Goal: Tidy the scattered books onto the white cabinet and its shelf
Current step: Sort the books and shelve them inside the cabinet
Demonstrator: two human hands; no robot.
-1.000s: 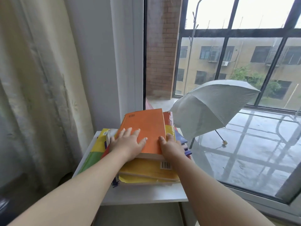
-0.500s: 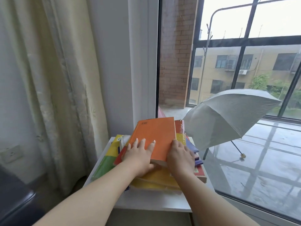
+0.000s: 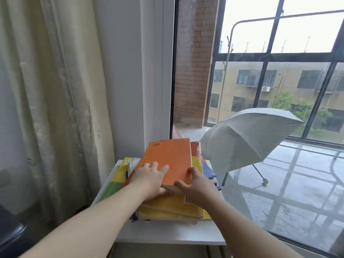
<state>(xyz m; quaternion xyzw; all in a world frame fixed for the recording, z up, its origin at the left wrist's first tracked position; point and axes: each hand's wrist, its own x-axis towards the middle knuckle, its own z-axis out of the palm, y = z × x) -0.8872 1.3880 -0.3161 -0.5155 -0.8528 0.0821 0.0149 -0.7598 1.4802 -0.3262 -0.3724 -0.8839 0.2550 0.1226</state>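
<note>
- We see the orange book (image 3: 171,159) lying cover-up on top of the pile of books (image 3: 196,164), its far end pointing toward 12 o'clock.
- The left hand (image 3: 150,178) holds the book's near corner at 7 o'clock. Its fingers lie spread flat on the cover and its thumb sits against the pale page edge.
- The right hand (image 3: 197,187) grips the near corner at 5 o'clock, with fingers curled over the side edge and the thumb on the cover.
- Directly below lies a yellow book (image 3: 167,206). Other coloured covers stick out of the pile at 9 and 3 o'clock.
- The pile rests on the white cabinet (image 3: 167,233), whose bare front strip shows at 6 o'clock.
- We note a cream curtain (image 3: 46,108) at 9 o'clock.
- An open grey umbrella (image 3: 247,138) stands at 3 o'clock, beyond the window glass.
</note>
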